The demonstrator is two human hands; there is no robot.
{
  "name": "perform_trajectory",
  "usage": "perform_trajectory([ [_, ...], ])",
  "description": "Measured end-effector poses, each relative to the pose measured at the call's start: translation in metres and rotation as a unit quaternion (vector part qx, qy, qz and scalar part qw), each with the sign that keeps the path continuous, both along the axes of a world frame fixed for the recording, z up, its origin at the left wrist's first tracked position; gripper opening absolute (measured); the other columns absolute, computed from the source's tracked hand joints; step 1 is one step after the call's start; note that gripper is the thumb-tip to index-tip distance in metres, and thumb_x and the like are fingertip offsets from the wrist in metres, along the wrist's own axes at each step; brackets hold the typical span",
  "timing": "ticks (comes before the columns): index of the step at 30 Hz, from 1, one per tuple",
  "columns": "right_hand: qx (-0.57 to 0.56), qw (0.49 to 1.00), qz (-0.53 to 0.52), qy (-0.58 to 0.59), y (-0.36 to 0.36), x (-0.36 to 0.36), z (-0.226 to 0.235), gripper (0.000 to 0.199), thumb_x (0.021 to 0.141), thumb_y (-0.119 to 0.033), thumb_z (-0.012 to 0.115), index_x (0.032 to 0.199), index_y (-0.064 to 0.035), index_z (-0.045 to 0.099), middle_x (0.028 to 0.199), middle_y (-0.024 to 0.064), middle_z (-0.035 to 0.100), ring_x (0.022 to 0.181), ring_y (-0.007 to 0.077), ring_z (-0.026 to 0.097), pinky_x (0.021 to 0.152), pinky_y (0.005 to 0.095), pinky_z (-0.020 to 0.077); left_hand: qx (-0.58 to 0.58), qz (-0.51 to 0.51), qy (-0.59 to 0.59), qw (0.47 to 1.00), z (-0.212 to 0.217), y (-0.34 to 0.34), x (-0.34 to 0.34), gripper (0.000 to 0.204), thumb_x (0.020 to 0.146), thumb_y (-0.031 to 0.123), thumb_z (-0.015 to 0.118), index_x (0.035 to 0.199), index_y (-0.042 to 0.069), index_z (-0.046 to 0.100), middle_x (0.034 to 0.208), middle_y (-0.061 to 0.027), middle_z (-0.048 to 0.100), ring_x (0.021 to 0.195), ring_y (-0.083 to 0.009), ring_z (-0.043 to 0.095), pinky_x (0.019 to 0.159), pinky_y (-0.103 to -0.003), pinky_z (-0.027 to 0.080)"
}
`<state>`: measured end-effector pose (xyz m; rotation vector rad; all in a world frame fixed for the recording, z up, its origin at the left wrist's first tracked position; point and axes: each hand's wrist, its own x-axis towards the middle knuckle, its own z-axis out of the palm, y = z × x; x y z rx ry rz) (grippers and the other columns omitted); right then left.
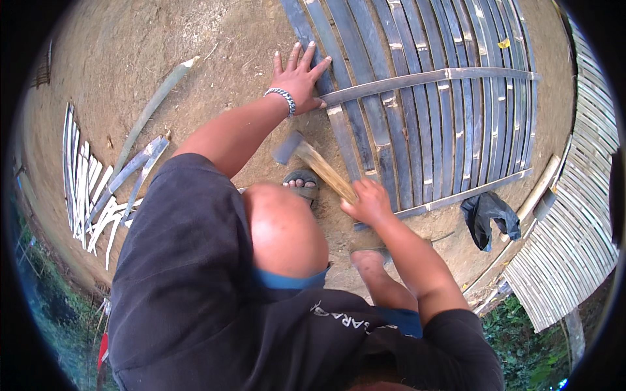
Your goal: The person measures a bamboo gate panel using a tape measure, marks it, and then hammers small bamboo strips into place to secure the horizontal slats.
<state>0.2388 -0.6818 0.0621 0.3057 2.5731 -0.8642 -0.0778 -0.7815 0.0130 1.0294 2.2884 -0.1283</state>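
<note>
Bamboo panel (pixel 377 124) looks partly assembled

Near centre, the right hand (pixel 368 202) clenches a hammer (pixel 326 171). At twelve o'clock, the left hand (pixel 298 83) rests released, fingers spread, on the panel's edge. Spanning twelve to three, the panel has two crosspieces (pixel 404 82) across it; whether they're fastened is unclear. Loose strips (pixel 83 186) lie at nine.

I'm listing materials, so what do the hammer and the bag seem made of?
Hammer handle: apparently bare wood, light brown and streaky. Hammer head: perhaps dull metal, being grey, but it's blurred. Black bag: likely glossy plastic, given its shiny creases.
</note>
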Motion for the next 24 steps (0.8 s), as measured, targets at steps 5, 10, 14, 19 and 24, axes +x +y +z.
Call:
perform_trajectory([
  [5, -0.008, 0.997, 0.071, 0.023, -0.017, -0.053, -0.042, 0.042, 0.070, -0.036, 0.081, 0.095, -0.0051, 0.067, 0.095, 0.0144, 0.066, 0.094, 0.0333, 0.067, 0.083, 0.0443, 0.0563, 0.001, 0.002, 0.022, 1.000, -0.003, 0.002, 0.000, 0.124, 0.070, 0.057, 0.085, 0.163, 0.030, 0.007, 0.170, -0.0136, 0.004, 0.157, -0.0358, 0.004, 0.122, -0.065, 0.008],
  [10, 0.000, 0.994, 0.106, -0.008, -0.024, -0.059, -0.069, 0.046, 0.075, -0.041, 0.081, 0.099, -0.0053, 0.066, 0.102, 0.0161, 0.067, 0.100, 0.0344, 0.066, 0.087, 0.0439, 0.0556, 0.000, 0.055, 0.032, 0.998, -0.003, -0.001, -0.001, 0.125, 0.071, 0.058, 0.084, 0.163, 0.028, 0.005, 0.170, -0.0136, 0.004, 0.157, -0.0354, 0.005, 0.123, -0.064, 0.008],
  [14, -0.053, 0.997, 0.033, 0.044, -0.011, -0.068, -0.052, 0.041, 0.085, -0.033, 0.076, 0.115, -0.0056, 0.067, 0.109, 0.0160, 0.068, 0.104, 0.0340, 0.066, 0.092, 0.0413, 0.0547, -0.004, 0.131, 0.020, 0.991, -0.002, -0.008, 0.015, 0.126, 0.071, 0.058, 0.084, 0.163, 0.026, 0.005, 0.170, -0.0137, 0.004, 0.156, -0.0355, 0.005, 0.123, -0.064, 0.007],
  [19, -0.136, 0.974, -0.089, 0.155, 0.028, -0.115, -0.062, 0.026, 0.091, -0.020, 0.071, 0.114, -0.0082, 0.072, 0.107, 0.0152, 0.072, 0.098, 0.0314, 0.070, 0.089, 0.0377, 0.0559, 0.068, 0.300, 0.058, 0.950, -0.036, -0.030, 0.050, 0.131, 0.058, 0.071, 0.084, 0.162, 0.027, 0.017, 0.169, -0.0139, 0.011, 0.156, -0.0351, 0.004, 0.122, -0.065, 0.006],
  [24, -0.145, 0.951, -0.146, 0.232, 0.042, -0.185, -0.071, 0.020, 0.094, -0.021, 0.068, 0.105, -0.0061, 0.076, 0.099, 0.0156, 0.074, 0.093, 0.0293, 0.071, 0.083, 0.0366, 0.0552, 0.097, 0.362, 0.059, 0.925, -0.032, -0.032, 0.061, 0.126, 0.060, 0.065, 0.087, 0.161, 0.026, 0.022, 0.168, -0.0148, 0.013, 0.156, -0.0358, 0.004, 0.122, -0.065, 0.004],
])
